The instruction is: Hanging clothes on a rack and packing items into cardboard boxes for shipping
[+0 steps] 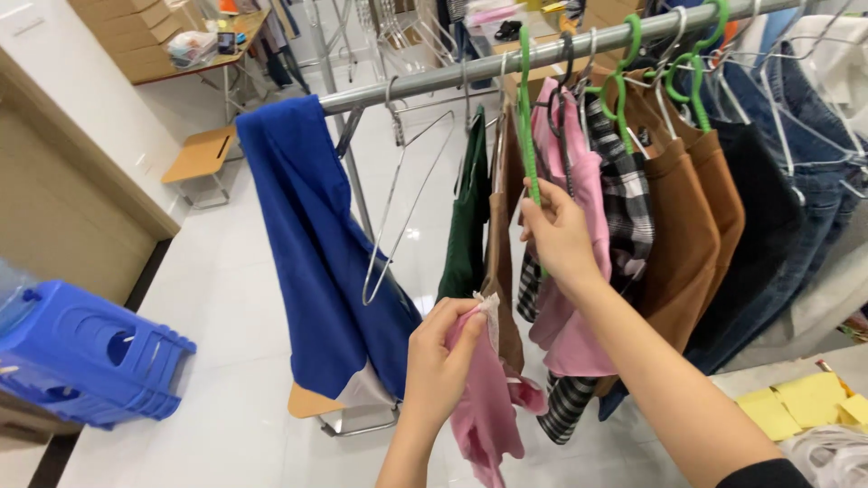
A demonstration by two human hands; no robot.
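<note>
Head view: the person is standing at a rail (470, 74) crowded with hung clothes.
Left hand (440, 354): it is pinching the top edge of a pink garment (485, 398), fingers pressed together on the cloth; the rest is hanging loose below the fist.
Right hand (558, 233): it is closing around the stem of a green hanger (526, 108), whose hook is sitting over the rail near its middle.
Pink garment's place: below the rail's middle, just in front of a brown garment (503, 262) and beside a green one (466, 226).
Doing it well: I judge the hanger wants holding steady while the cloth's edge is being lifted to it (a firm pinch is keeping the fabric from slipping).
Counts: green hangers, about four showing; one bare wire hanger (402, 203); one blue cloth (312, 244) draped at the rail's left end; one blue stool (86, 357) at lower left.
Further right: a checked shirt (624, 199), tan garments and denim are hanging close together.
</note>
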